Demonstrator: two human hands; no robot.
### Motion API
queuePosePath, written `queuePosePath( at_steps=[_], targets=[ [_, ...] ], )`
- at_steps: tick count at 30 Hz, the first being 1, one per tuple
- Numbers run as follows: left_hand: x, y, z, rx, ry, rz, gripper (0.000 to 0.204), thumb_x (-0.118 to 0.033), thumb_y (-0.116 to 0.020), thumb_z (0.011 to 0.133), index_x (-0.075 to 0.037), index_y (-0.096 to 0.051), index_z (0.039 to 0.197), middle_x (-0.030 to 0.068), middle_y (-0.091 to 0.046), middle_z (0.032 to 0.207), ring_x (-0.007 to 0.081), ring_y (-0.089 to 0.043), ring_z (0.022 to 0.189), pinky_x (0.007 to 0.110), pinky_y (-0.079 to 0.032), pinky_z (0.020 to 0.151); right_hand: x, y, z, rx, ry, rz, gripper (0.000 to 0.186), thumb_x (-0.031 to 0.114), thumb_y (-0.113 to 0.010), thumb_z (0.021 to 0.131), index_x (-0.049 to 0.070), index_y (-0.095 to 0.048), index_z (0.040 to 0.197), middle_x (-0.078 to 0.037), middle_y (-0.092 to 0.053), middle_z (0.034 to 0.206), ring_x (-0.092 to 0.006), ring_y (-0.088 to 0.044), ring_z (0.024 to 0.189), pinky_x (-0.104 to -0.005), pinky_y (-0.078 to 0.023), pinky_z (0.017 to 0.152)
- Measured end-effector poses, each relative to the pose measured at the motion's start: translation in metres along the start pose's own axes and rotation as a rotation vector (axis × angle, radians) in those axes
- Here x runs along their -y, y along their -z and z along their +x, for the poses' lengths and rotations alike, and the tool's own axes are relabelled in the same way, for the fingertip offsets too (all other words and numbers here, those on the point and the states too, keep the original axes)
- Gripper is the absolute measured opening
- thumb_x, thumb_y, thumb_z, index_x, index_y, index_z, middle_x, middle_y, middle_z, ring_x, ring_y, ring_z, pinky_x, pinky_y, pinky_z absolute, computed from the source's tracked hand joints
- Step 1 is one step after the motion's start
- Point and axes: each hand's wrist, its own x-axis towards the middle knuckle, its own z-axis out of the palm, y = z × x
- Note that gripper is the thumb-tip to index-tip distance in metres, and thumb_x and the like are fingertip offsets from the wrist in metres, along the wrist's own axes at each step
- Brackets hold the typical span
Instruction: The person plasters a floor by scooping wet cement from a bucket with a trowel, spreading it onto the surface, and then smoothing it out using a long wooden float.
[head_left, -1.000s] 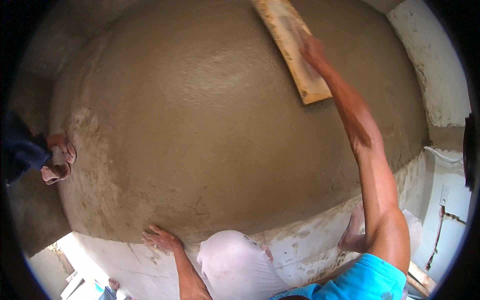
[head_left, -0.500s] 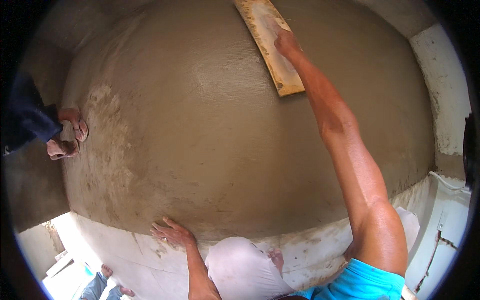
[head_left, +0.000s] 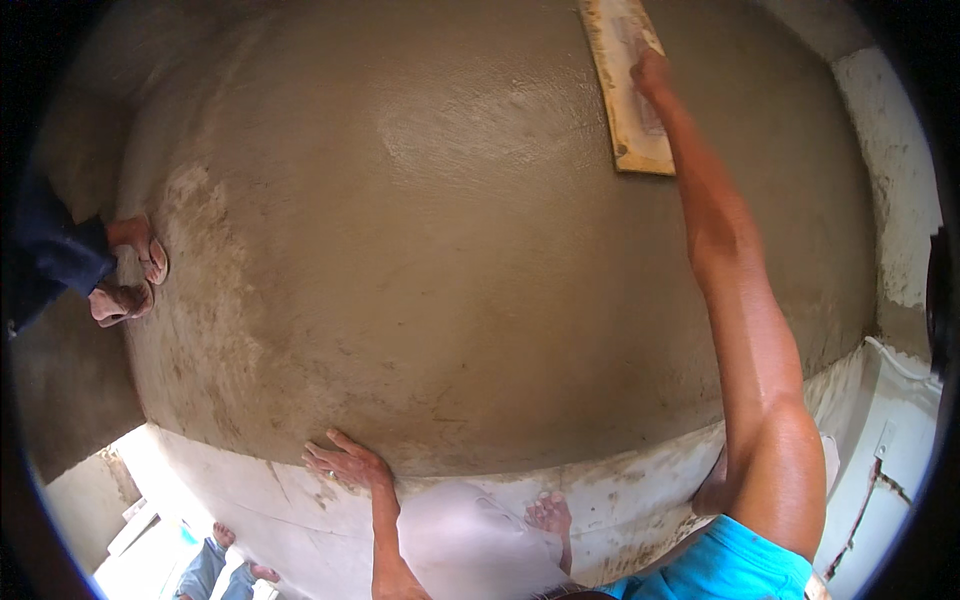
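Note:
My right hand (head_left: 651, 72) grips the handle of a long wooden plastering float (head_left: 630, 138). The float lies against the wet grey-brown mortar surface (head_left: 440, 260) near the top of the view, its long side running away from me. My right arm is stretched far out to it. At the near edge of the mortar, my left hand (head_left: 350, 466) is planted with its fingers spread, a ring on one of them. That hand holds nothing.
A pale ledge (head_left: 620, 505) runs along the near side of the mortar, with a bare foot (head_left: 549, 514) on it. At the far left, another person's sandalled feet (head_left: 125, 300) stand beside the mortar. Someone else's legs (head_left: 210, 570) show at lower left. A pale wall (head_left: 885, 180) bounds the right.
My right hand has slid the float to the right and slightly farther away over the mortar, turning it a little straighter. My left hand has stayed in place.

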Motion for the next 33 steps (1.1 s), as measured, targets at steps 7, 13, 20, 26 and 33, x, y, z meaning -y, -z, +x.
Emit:
queuePosePath(
  at_steps=[7, 13, 20, 26, 33],
  targets=[
    [0.009, -0.002, 0.005, 0.011, -0.024, 0.076, 0.074, -0.056, -0.032, 0.097, -0.001, -0.022, 0.146, 0.0240, -0.016, 0.151, 0.0423, -0.016, 0.139, 0.055, -0.028, 0.107, -0.143, 0.047, -0.033, 0.067, -0.077, -0.140, 0.034, 0.016, -0.061, 0.077, -0.002, -0.061, 0.106, -0.025, -0.065, 0.094, -0.0413, -0.063, 0.089, -0.0461, -0.049, 0.081],
    [0.017, -0.011, 0.011, 0.051, -0.073, 0.101, 0.075, -0.057, -0.030, 0.097, -0.001, -0.021, 0.146, 0.0263, -0.013, 0.151, 0.0431, -0.019, 0.138, 0.055, -0.030, 0.105, -0.199, 0.135, -0.098, -0.055, -0.249, 0.062, 0.051, 0.009, -0.057, 0.076, -0.003, -0.048, 0.126, -0.021, -0.062, 0.095, -0.0310, -0.060, 0.087, -0.0408, -0.048, 0.076],
    [-0.007, -0.008, -0.007, 0.087, 0.004, 0.027, 0.078, -0.061, -0.030, 0.095, -0.002, -0.023, 0.146, 0.0256, -0.017, 0.150, 0.0420, -0.023, 0.136, 0.055, -0.032, 0.104, -0.272, 0.227, -0.176, -0.013, -0.351, -0.406, 0.048, 0.020, -0.056, 0.082, -0.006, -0.048, 0.122, -0.024, -0.061, 0.088, -0.0321, -0.060, 0.079, -0.0418, -0.048, 0.072],
    [0.019, -0.011, 0.017, -0.042, -0.012, 0.200, 0.075, -0.059, -0.034, 0.095, -0.001, -0.029, 0.143, 0.0239, -0.020, 0.149, 0.0394, -0.028, 0.136, 0.054, -0.038, 0.098, -0.183, 0.179, -0.186, -0.060, -0.297, 0.086, 0.050, 0.020, -0.052, 0.086, 0.001, -0.045, 0.132, -0.028, -0.050, 0.125, -0.0365, -0.053, 0.109, -0.0465, -0.045, 0.087],
    [0.005, -0.009, 0.009, -0.037, -0.016, 0.161, 0.074, -0.058, -0.036, 0.096, -0.001, -0.029, 0.143, 0.0262, -0.019, 0.149, 0.0446, -0.024, 0.136, 0.056, -0.036, 0.100, -0.040, 0.106, -0.102, 0.166, 0.076, -0.069, 0.067, 0.009, -0.056, 0.079, 0.007, -0.036, 0.143, -0.028, -0.057, 0.109, -0.0418, -0.055, 0.100, -0.0494, -0.044, 0.088]
  ],
)
